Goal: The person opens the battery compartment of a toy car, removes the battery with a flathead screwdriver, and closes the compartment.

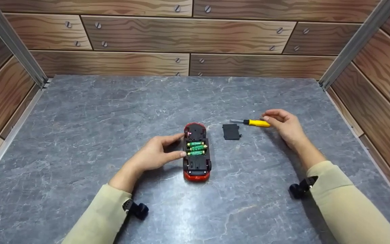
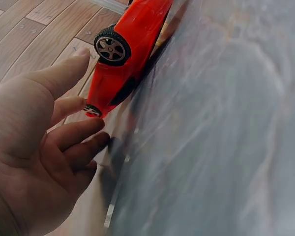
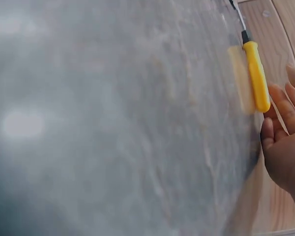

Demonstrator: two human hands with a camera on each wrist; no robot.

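Observation:
A red toy car (image 1: pixel 197 166) lies upside down at the middle of the table, its black underside up. Several green batteries (image 1: pixel 196 148) sit in its uncovered compartment. My left hand (image 1: pixel 154 154) is at the car's left side, thumb and forefinger extended towards its edge; in the left wrist view the fingers are loosely spread by the red body (image 2: pixel 132 46). Right of the car lies a black battery cover (image 1: pixel 231 132). Beyond it rests a screwdriver (image 1: pixel 258 123) with a yellow handle. My right hand (image 1: pixel 285 128) is at the handle's end, fingers loosely bent, not wrapped round it.
The grey marbled tabletop (image 1: pixel 113 101) stretches around these things. Wood-patterned panels (image 1: pixel 188 34) stand at the back and both sides, with metal posts (image 1: pixel 354 44) in the corners. A small black camera (image 1: pixel 137 209) is strapped to each wrist.

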